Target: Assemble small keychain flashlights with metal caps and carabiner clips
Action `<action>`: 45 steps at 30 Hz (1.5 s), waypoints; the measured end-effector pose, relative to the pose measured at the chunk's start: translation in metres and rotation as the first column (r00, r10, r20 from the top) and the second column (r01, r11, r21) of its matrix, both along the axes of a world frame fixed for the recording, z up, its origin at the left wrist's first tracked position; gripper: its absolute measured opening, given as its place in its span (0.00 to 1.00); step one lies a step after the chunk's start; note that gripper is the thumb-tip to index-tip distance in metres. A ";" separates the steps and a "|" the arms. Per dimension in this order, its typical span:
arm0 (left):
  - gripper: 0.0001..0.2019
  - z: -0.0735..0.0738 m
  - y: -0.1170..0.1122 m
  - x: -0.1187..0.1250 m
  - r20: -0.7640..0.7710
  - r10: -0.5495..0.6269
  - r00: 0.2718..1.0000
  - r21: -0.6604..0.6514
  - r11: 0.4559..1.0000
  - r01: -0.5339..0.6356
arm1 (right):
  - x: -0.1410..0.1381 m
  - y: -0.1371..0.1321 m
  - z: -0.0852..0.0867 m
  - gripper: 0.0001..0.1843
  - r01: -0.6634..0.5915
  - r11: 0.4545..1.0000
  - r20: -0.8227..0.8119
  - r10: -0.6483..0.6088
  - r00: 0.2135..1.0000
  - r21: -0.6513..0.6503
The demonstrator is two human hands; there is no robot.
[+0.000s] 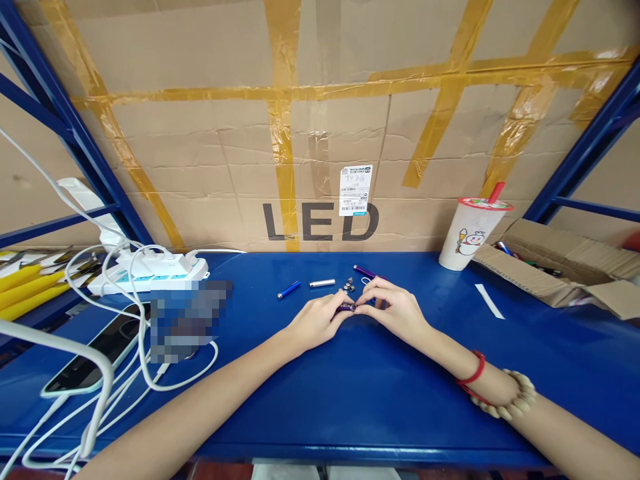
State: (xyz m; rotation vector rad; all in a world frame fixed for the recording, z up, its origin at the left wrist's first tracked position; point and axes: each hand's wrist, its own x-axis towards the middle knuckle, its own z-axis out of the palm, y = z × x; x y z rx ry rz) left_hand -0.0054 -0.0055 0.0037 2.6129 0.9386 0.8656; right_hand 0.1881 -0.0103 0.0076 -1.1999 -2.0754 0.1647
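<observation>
My left hand [319, 319] is closed around a small dark purple metal tube [345, 307], gripping it between thumb and fingers. The fingertips of my right hand [395, 308] pinch together at the tube's right end; whatever they hold there is too small to make out. Just beyond the hands lies a little cluster of silver button cells [349, 285]. A silver tube [322, 283] and a blue tube with a silver end [289, 289] rest to the left of the cells. Another purple tube [367, 272] lies behind my right hand, partly hidden by it.
On the left, white cables surround a power strip [150, 273] and a phone [97, 353]. A lidded cup [470, 237], a white paper strip [489, 301] and an open cardboard box [540, 267] are on the right. A large carton [225, 153] backs the blue table [320, 400].
</observation>
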 end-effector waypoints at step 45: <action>0.01 0.002 0.004 0.004 -0.028 0.313 0.949 -0.081 0.946 -0.314 | 0.000 0.000 0.005 0.07 0.090 0.980 0.254 -0.042 0.966 -0.178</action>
